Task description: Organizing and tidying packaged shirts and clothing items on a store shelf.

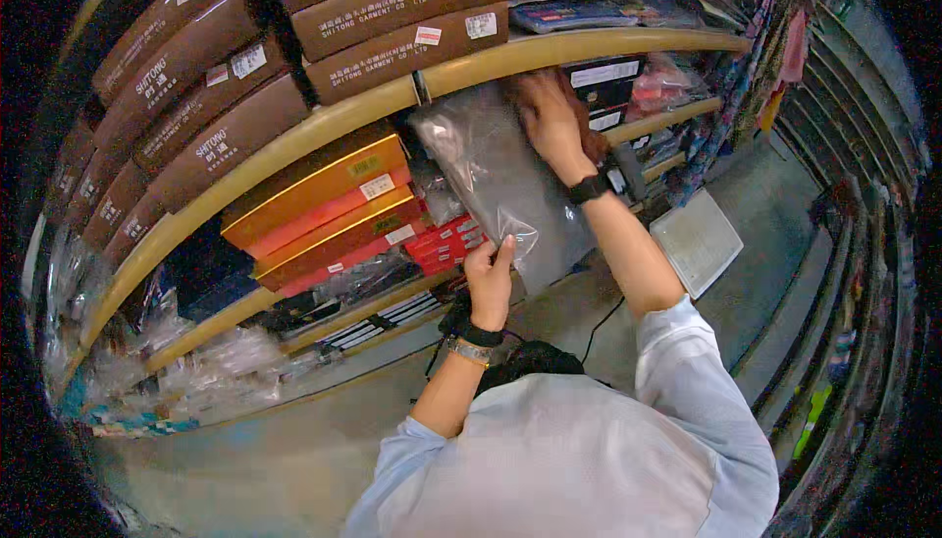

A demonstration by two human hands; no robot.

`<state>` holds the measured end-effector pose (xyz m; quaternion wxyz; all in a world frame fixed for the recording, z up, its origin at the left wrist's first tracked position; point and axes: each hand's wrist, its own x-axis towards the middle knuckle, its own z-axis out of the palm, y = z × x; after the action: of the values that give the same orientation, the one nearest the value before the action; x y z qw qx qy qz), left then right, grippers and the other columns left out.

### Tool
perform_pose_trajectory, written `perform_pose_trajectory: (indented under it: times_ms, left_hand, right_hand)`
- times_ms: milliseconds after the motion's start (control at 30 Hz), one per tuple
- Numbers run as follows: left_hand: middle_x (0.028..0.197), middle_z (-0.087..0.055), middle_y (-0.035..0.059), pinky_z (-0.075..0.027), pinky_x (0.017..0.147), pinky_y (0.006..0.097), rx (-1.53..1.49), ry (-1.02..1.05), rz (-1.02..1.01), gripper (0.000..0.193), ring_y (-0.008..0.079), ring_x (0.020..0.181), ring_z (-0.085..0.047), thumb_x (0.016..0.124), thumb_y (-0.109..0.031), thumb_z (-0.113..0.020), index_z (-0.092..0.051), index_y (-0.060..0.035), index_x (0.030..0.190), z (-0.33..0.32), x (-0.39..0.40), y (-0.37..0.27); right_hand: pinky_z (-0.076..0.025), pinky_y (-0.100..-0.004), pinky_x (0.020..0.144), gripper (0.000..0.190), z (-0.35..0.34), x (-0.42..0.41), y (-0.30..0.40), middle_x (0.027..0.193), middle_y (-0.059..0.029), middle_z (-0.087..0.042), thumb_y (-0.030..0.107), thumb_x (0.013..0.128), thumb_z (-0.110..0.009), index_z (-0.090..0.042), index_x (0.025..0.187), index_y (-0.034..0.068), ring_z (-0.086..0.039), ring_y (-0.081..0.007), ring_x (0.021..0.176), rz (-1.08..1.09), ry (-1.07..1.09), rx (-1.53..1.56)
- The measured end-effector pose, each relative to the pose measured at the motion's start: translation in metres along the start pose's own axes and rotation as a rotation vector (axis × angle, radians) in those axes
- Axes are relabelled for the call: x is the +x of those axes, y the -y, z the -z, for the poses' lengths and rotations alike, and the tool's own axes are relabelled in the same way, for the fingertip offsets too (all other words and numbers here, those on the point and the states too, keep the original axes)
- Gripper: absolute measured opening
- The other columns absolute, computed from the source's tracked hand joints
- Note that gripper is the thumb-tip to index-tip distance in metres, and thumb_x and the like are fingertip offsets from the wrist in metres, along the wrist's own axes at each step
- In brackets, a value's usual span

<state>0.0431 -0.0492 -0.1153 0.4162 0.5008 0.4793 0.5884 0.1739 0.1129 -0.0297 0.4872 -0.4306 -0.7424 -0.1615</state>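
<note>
A grey garment point(493, 140) in a clear plastic bag slants in front of the shelves before me. My left hand point(491, 280) grips the lower left edge of this bag, thumb on top of the film. Blurred by motion, my right hand point(548, 118) is at the bag's upper right side, just under a tan shelf edge point(589, 48). Its fingertips are hard to make out, so whether it holds the bag cannot be told. Something reddish-brown point(595, 142) shows beside the right wrist; what it is stays unclear.
Brown garment boxes point(405, 59) are stacked on the upper shelf. Below are orange-and-gold boxes point(331, 203), small red packs point(445, 243) and plastic-wrapped goods point(221, 369). A whitish rectangular panel point(698, 243) is at the right, near hanging patterned cloth point(725, 118). A black cord point(605, 321) runs below.
</note>
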Motion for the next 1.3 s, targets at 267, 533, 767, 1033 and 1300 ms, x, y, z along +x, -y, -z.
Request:
perform_pose_trajectory:
  times_ms: [267,533,767,1033,1300]
  left_hand:
    - [0.061,-0.040,-0.0070,-0.027,0.052,0.0224,-0.467,-0.180,0.147,0.021,0.0043,0.059,-0.034,0.079,-0.009,-0.055,-0.047,-0.0025,0.061,-0.006,-0.002,-0.016]
    - [0.071,-0.047,-0.0037,-0.032,0.062,0.0213,-0.521,-0.035,0.028,0.013,0.0068,0.066,-0.040,0.077,-0.015,-0.059,-0.051,-0.0090,0.070,-0.010,0.004,-0.031]
    - [0.078,-0.055,0.0009,-0.037,0.067,0.0221,-0.686,-0.246,-0.024,0.009,0.0080,0.072,-0.047,0.080,-0.005,-0.050,-0.057,0.0011,0.082,-0.002,0.025,-0.046]
    - [0.074,-0.054,0.0001,-0.036,0.063,0.0220,-0.517,-0.262,-0.029,0.017,0.0074,0.067,-0.045,0.083,-0.014,-0.050,-0.056,0.0008,0.077,0.013,0.069,-0.055]
    - [0.086,-0.054,0.0006,-0.037,0.073,0.0245,-0.180,-0.073,0.060,0.022,0.0100,0.080,-0.048,0.080,-0.018,-0.055,-0.054,0.0004,0.092,0.027,-0.008,-0.048]
  right_hand:
    - [-0.038,-0.0352,0.089,0.033,0.041,-0.046,0.081,0.111,-0.0123,-0.050,0.007,0.069,-0.049,-0.055,0.100,0.013,-0.044,-0.0270,0.108,0.374,0.554,0.365]
    - [-0.035,-0.0372,0.090,0.036,0.023,-0.017,0.014,0.113,-0.0132,-0.049,0.010,0.070,-0.056,-0.053,0.106,0.008,-0.043,-0.0296,0.107,0.154,0.278,0.187]
    - [-0.035,-0.0339,0.091,0.043,0.106,-0.024,0.084,0.116,-0.0137,-0.045,-0.005,0.066,-0.051,-0.051,0.107,0.008,-0.042,-0.0296,0.108,0.361,0.609,0.498]
    - [-0.033,-0.0390,0.092,0.041,0.052,-0.011,0.074,0.119,-0.0121,-0.043,0.008,0.069,-0.056,-0.048,0.110,0.009,-0.039,-0.0303,0.111,0.222,0.433,0.271]
    - [-0.026,-0.0403,0.097,0.044,0.015,0.005,0.053,0.124,-0.0122,-0.038,0.004,0.065,-0.058,-0.047,0.108,0.005,-0.031,-0.0317,0.117,0.190,0.310,0.181]
